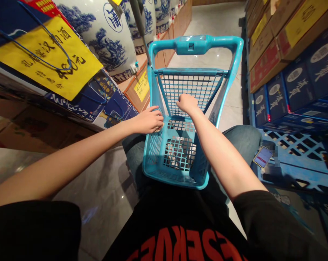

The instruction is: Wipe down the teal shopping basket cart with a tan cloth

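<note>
A turquoise plastic shopping cart stands right in front of me, between my knees, its mesh basket facing up. My left hand rests on the basket's left rim, its fingers curled over the edge. Above the basket, near the folded-up mesh flap at its handle end, my right hand is held in a fist; whatever it may hold is hidden. No item shows inside the basket, and through the floor grid I see something indistinct below.
Large blue-and-white porcelain jars line wooden boxes at the left, behind a yellow handwritten sign. Stacked dark-blue cartons fill the right on a blue plastic pallet. A lit phone lies on the pallet's edge.
</note>
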A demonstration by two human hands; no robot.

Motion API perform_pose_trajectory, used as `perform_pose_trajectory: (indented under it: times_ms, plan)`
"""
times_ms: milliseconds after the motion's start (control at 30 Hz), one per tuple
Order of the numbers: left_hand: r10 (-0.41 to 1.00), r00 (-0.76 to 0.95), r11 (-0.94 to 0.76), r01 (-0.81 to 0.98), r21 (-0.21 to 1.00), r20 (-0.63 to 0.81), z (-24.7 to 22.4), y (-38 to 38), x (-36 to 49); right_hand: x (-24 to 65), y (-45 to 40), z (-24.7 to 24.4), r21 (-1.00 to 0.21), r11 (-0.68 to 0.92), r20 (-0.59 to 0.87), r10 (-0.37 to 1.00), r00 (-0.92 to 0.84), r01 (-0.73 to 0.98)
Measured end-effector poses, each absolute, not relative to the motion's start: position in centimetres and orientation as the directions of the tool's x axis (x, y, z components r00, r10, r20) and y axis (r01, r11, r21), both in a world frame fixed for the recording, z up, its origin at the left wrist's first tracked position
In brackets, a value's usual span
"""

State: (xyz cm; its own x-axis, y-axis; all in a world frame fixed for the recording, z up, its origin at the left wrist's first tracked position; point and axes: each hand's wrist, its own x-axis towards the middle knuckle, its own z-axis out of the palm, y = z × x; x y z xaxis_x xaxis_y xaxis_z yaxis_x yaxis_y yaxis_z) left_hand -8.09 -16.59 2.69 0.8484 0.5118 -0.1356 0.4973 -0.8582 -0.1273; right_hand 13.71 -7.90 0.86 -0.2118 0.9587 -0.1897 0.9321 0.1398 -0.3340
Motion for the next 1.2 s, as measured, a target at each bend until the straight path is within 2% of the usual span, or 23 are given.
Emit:
perform_pose_trajectory:
  times_ms: [333,467,733,1200]
  plan:
    - [0.522,0.844,-0.849,0.500,-0.169,-0.124,2.3,-15.1,-8.9,12.6,-7.5,0.7,-0.453,0.254,-0.047,0.950,-0.307,0.854]
    - [0.562,0.824,-0.823,0.548,-0.148,-0.073,2.1,-14.1,-9.6,13.0,-6.6,0.0,-0.354,0.271,-0.062,0.948,-0.311,0.895]
    - [0.598,0.801,-0.800,0.594,-0.091,-0.031,1.6,-12.7,-9.0,14.2,-5.5,-1.7,-0.118,0.322,-0.186,0.922,-0.339,0.940]
    - [0.605,0.792,-0.793,0.609,-0.033,0.083,0.4,-13.0,-5.3,18.7,-4.1,-0.9,0.032,0.263,-0.181,0.950,-0.253,0.964]
